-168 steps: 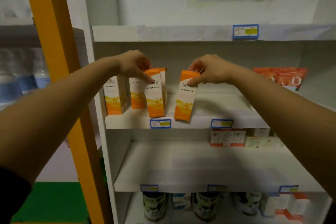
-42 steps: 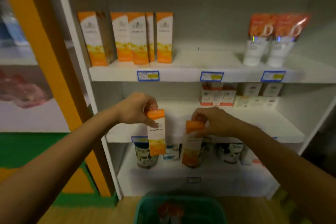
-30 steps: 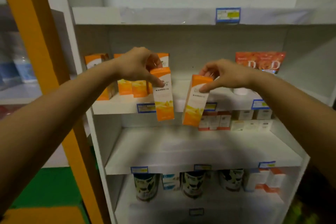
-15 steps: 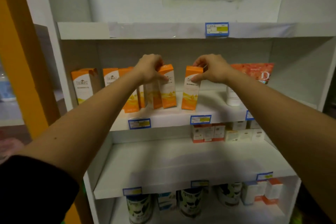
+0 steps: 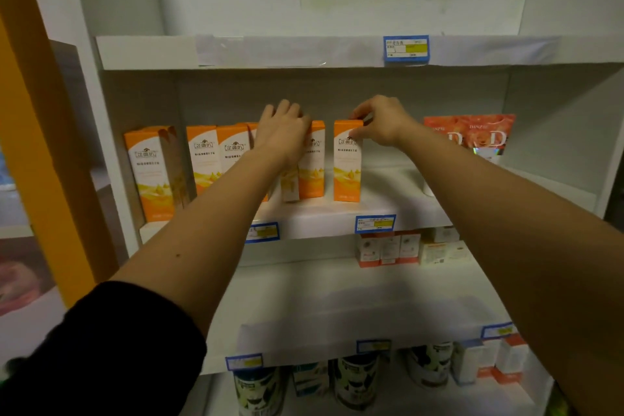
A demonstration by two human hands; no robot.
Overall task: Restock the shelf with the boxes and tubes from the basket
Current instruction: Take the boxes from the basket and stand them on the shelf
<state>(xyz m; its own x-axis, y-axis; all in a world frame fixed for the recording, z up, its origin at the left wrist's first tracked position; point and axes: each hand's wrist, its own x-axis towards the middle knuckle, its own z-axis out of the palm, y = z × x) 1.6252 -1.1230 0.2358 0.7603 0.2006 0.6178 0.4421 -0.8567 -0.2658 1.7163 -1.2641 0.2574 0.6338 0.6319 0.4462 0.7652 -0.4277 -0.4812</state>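
Note:
Two orange-and-white boxes stand upright on the middle shelf [image 5: 320, 225]. My left hand [image 5: 283, 134] lies over the top of the left box [image 5: 313, 166], fingers wrapped around it, right beside a row of matching boxes [image 5: 202, 159]. My right hand [image 5: 380, 120] pinches the top corner of the right box [image 5: 347, 166], which stands a little apart from the others. Orange tubes [image 5: 469, 135] stand at the shelf's right end, partly behind my right forearm. The basket is out of view.
Small white-and-red boxes [image 5: 388, 248] sit at the back of the shelf below. Dark cans [image 5: 354, 378] and more boxes fill the bottom shelf. An orange pillar [image 5: 33, 112] stands left of the unit. The upper shelf edge [image 5: 304, 51] runs just above my hands.
Both hands lifted two boxes from low near the basket up to the middle shelf. In the last half second the boxes went further back and now stand on the shelf.

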